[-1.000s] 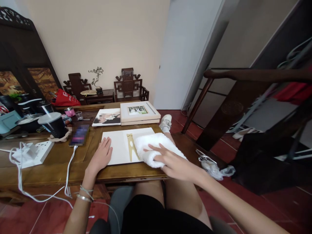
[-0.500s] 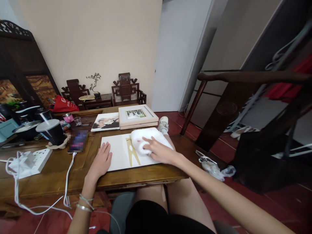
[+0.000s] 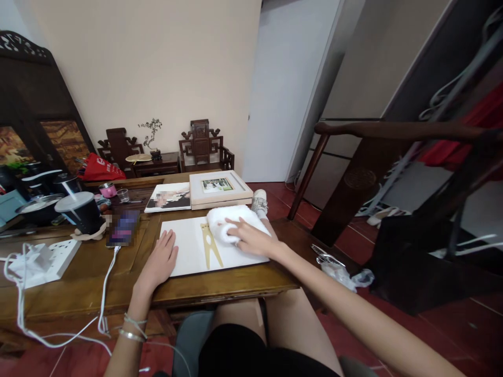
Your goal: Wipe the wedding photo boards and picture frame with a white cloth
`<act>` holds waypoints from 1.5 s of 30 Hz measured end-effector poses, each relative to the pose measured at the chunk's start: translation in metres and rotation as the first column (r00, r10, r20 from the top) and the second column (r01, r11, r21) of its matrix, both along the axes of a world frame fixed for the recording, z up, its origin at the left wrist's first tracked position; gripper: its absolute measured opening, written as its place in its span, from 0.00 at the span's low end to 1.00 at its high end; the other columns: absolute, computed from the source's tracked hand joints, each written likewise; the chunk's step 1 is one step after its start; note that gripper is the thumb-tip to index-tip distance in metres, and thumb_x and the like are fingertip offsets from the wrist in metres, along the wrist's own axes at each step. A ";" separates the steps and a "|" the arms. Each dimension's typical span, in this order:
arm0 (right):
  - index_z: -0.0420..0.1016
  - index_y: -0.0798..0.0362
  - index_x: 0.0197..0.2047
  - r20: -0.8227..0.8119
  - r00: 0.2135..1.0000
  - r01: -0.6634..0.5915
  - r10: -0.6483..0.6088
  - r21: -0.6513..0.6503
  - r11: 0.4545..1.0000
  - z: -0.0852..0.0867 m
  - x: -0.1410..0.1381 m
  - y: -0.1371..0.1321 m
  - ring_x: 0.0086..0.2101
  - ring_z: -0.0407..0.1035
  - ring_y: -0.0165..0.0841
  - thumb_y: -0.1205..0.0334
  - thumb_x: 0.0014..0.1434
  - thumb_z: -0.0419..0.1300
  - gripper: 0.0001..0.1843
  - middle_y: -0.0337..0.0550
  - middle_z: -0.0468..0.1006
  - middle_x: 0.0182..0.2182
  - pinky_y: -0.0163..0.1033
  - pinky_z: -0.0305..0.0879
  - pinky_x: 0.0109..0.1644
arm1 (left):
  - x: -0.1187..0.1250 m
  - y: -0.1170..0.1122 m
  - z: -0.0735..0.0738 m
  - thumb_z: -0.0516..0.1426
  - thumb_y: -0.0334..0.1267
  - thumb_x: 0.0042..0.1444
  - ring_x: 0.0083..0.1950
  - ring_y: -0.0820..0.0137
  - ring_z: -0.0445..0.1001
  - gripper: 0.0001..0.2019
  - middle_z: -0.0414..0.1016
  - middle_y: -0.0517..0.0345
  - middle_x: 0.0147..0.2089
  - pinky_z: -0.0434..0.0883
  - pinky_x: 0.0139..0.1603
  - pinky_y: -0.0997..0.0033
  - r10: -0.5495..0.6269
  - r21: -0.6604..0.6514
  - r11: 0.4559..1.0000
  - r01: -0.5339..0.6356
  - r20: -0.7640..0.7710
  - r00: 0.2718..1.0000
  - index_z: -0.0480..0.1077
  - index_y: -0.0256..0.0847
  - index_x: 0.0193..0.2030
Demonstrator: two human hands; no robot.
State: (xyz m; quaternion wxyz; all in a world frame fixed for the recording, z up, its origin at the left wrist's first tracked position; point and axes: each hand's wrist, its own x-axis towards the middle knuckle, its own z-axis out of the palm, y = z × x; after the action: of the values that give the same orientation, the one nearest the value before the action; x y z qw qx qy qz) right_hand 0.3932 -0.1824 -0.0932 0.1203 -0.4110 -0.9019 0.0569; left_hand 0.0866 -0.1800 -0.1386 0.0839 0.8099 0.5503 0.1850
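Observation:
A flat white panel [image 3: 184, 256] with a gold, two-legged emblem [image 3: 211, 250] lies near the front edge of the wooden table. My left hand [image 3: 163, 256] rests flat on the panel's left edge, its fingers stretched out. On the panel's right half is a fluffy white towel [image 3: 239, 211]. My right hand [image 3: 251, 238] presses the bunched towel against the surface, fingers curled into it. Part of the panel is hidden under the towel and this hand.
Behind the panel are a framed picture [image 3: 220, 191] and a photo print [image 3: 167, 199]. To the left stand a lidded dark cup [image 3: 84, 212], a phone [image 3: 123, 229] on a cable and a white power strip [image 3: 61, 262]. A wooden chair [image 3: 346, 193] stands at right.
My right hand and the towel have slid slightly left over the panel. My left hand stays on the panel's left edge. The view has shifted a little.

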 end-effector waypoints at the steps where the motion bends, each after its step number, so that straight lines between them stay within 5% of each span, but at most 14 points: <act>1: 0.71 0.58 0.45 0.008 1.000 0.015 -0.015 0.009 1.000 -0.001 -0.003 0.014 0.65 0.47 0.47 0.78 0.48 0.49 0.21 0.58 0.69 0.57 0.62 0.46 0.64 | 0.000 0.000 0.000 0.40 0.44 0.64 0.73 0.57 0.43 0.29 0.47 0.40 0.71 0.48 0.70 0.49 0.000 -0.005 1.000 0.000 -0.001 1.000 0.53 0.26 0.67; 6: 0.70 0.60 0.47 0.013 0.999 0.041 -0.041 0.026 0.999 -0.002 -0.009 0.036 0.64 0.50 0.48 0.78 0.50 0.49 0.22 0.61 0.72 0.53 0.63 0.47 0.63 | -0.001 0.001 -0.004 0.40 0.43 0.65 0.72 0.57 0.44 0.28 0.49 0.41 0.71 0.49 0.69 0.49 -0.006 0.020 1.000 0.006 0.019 1.000 0.54 0.29 0.66; 15: 0.72 0.54 0.38 -0.015 0.997 -0.078 0.078 -0.025 0.997 -0.001 0.010 -0.081 0.67 0.39 0.42 0.80 0.39 0.48 0.24 0.49 0.59 0.65 0.61 0.37 0.67 | 0.001 0.001 -0.004 0.40 0.43 0.64 0.73 0.57 0.43 0.28 0.48 0.40 0.71 0.48 0.70 0.50 0.012 0.007 1.000 -0.012 0.012 1.000 0.53 0.28 0.67; 18: 0.73 0.54 0.39 -0.002 0.991 -0.131 0.131 -0.002 0.991 -0.004 0.014 -0.096 0.67 0.37 0.43 0.80 0.38 0.48 0.25 0.48 0.57 0.65 0.63 0.35 0.67 | 0.001 0.001 -0.003 0.40 0.43 0.64 0.72 0.57 0.44 0.28 0.49 0.41 0.71 0.49 0.70 0.50 0.007 0.017 1.000 -0.008 0.018 1.000 0.54 0.30 0.66; 21: 0.73 0.55 0.39 -0.010 0.987 -0.158 0.158 0.008 0.987 -0.006 0.017 -0.081 0.67 0.39 0.43 0.80 0.38 0.48 0.25 0.50 0.58 0.65 0.63 0.35 0.67 | 0.001 0.000 -0.002 0.40 0.43 0.64 0.72 0.57 0.44 0.27 0.49 0.42 0.71 0.49 0.69 0.49 0.000 0.022 1.000 -0.001 0.019 1.000 0.54 0.31 0.67; 25: 0.72 0.56 0.41 -0.045 0.997 -0.066 0.066 -0.009 0.998 -0.004 0.009 -0.027 0.66 0.44 0.45 0.79 0.43 0.48 0.23 0.54 0.64 0.61 0.62 0.41 0.66 | 0.000 0.001 -0.002 0.40 0.43 0.65 0.72 0.57 0.44 0.28 0.49 0.41 0.71 0.49 0.69 0.48 -0.009 0.020 1.000 0.008 0.018 1.000 0.54 0.30 0.67; 29: 0.70 0.58 0.48 -0.080 0.993 0.082 -0.083 -0.016 0.996 -0.001 -0.019 0.022 0.62 0.53 0.50 0.78 0.49 0.48 0.24 0.57 0.75 0.50 0.66 0.48 0.61 | -0.002 0.002 -0.002 0.39 0.42 0.65 0.72 0.57 0.45 0.27 0.49 0.41 0.71 0.49 0.69 0.48 -0.023 0.032 0.999 0.023 0.012 1.000 0.54 0.30 0.67; 32: 0.70 0.58 0.49 -0.094 0.991 0.097 -0.098 -0.015 0.995 -0.001 -0.044 0.030 0.61 0.54 0.50 0.79 0.49 0.47 0.25 0.56 0.75 0.49 0.66 0.49 0.59 | -0.001 0.001 -0.001 0.39 0.41 0.65 0.72 0.58 0.44 0.27 0.49 0.39 0.71 0.49 0.70 0.49 -0.016 0.015 1.000 0.016 -0.009 1.000 0.53 0.27 0.67; 41: 0.74 0.58 0.48 0.025 0.988 -0.149 0.150 -0.030 0.988 0.010 -0.056 -0.089 0.66 0.41 0.53 0.79 0.46 0.50 0.26 0.55 0.58 0.64 0.69 0.43 0.63 | 0.002 0.000 0.001 0.38 0.41 0.65 0.73 0.57 0.43 0.28 0.48 0.40 0.71 0.48 0.70 0.51 -0.005 0.000 1.000 0.005 -0.018 1.000 0.52 0.26 0.67; 45: 0.75 0.57 0.46 0.015 0.983 -0.181 0.182 -0.034 0.983 0.014 -0.053 -0.089 0.65 0.44 0.52 0.79 0.45 0.50 0.26 0.55 0.61 0.63 0.68 0.45 0.63 | 0.000 0.001 -0.003 0.40 0.41 0.65 0.72 0.58 0.44 0.27 0.49 0.41 0.71 0.49 0.69 0.48 -0.013 0.040 0.999 0.013 0.003 1.000 0.53 0.31 0.67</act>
State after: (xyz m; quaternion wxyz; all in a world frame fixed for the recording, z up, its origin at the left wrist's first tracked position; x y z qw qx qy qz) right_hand 0.3406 -0.2718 -0.0789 0.0995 -0.3294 -0.9356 0.0786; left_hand 0.0870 -0.1785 -0.1420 0.0697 0.8146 0.5413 0.1965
